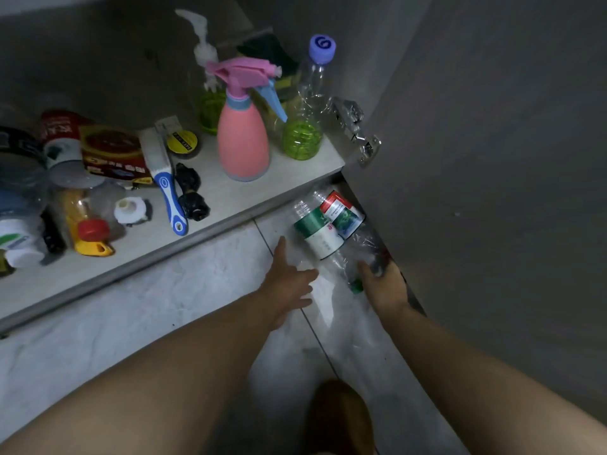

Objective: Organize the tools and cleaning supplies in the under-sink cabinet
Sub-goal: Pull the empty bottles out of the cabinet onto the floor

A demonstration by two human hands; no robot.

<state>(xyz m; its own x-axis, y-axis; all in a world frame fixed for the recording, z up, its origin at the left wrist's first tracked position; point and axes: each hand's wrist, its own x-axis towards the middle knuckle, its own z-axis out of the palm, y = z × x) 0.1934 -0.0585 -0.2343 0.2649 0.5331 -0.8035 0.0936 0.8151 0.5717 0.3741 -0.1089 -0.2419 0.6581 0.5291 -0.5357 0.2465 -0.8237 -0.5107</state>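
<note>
Two clear plastic bottles lie on the tiled floor beside the open cabinet door: one with a green-and-white label [318, 236], the other with a red-and-green label [341, 210]. My right hand [384, 287] grips the neck ends of the bottles near a green cap. My left hand [289, 284] reaches in with spread fingers just left of the green-labelled bottle, touching or nearly touching it. On the cabinet shelf [230, 198] stand a pink spray bottle [243, 142] and a clear bottle with a purple cap [308, 103].
The shelf's left side is cluttered: a blue-handled brush [167, 188], a red-brown box [111, 152], a yellow tape roll [182, 142], black bags [190, 192], a yellow-and-red bottle [88, 231], jars. The grey cabinet door [476, 159] with its hinge [358, 133] stands at right.
</note>
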